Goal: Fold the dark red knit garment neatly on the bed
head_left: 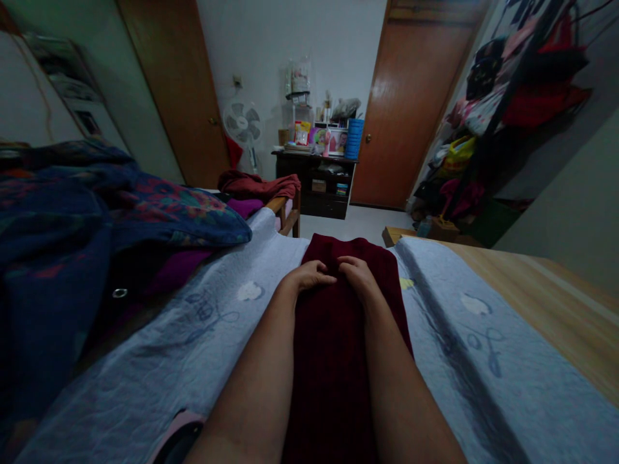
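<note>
A dark red cloth (331, 361), perhaps a garment, lies lengthwise in a long strip on the light blue bed cover (271, 283). Near its far end my left hand (312, 276) is closed in a pinch on the fabric, thumb close to the fingers. Just to the right of it, my right hand (356, 272) bends its fingers into the same cloth, with small creases between the two hands. The cloth's near end runs out of view between my forearms.
Piled clothes, with flowered blue denim (178, 212) on top, cover the left side. A pink-rimmed dark object (181, 435) lies by my left forearm. Bare wood (536, 283) shows at right. Beyond stand a fan (242, 122), a dark cabinet (309, 187) and hanging bags (546, 96).
</note>
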### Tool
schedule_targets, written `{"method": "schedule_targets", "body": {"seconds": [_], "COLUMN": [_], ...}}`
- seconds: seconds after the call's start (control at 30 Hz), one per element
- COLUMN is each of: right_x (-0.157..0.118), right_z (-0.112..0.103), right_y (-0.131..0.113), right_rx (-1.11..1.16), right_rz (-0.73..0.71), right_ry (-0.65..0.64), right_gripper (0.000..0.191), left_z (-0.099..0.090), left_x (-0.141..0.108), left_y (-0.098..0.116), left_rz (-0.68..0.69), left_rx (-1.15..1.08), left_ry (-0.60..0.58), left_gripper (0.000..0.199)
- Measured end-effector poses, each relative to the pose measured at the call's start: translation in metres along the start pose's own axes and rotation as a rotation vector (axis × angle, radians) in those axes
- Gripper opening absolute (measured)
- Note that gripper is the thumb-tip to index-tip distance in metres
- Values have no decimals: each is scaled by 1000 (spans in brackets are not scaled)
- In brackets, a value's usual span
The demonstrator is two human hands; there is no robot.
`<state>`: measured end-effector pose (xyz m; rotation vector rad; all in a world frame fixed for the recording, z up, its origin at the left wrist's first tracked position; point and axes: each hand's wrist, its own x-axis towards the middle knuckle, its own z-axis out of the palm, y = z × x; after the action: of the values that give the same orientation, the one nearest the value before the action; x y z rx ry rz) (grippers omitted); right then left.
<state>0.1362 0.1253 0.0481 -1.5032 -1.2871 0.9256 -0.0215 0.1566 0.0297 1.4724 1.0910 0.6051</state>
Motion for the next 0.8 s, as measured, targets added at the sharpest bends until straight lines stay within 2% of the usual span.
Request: {"method": "schedule_targets", "body": {"seconds": [0.17, 0.43, 0.67, 0.8], "right_x": [-1, 1, 7, 10], "right_z": [1, 1, 3, 4], "right_y": [-1, 5, 12, 15], "right_rx": [-62, -61, -96, -244], "right_rz": [-29, -53, -119, -189], "right_ry": [-5, -2, -19, -10], "right_gripper": [36, 33, 31, 35], "left_z": [-2, 1, 7, 10], "left_x": [0, -2, -1, 1], "left_y": [0, 6, 8, 7], "left_rz": [4, 3, -40, -44], "left_rx": [13, 10, 24, 26], "left_ry": [-4, -19, 117, 176], "left_gripper": [37, 12, 8, 10]}}
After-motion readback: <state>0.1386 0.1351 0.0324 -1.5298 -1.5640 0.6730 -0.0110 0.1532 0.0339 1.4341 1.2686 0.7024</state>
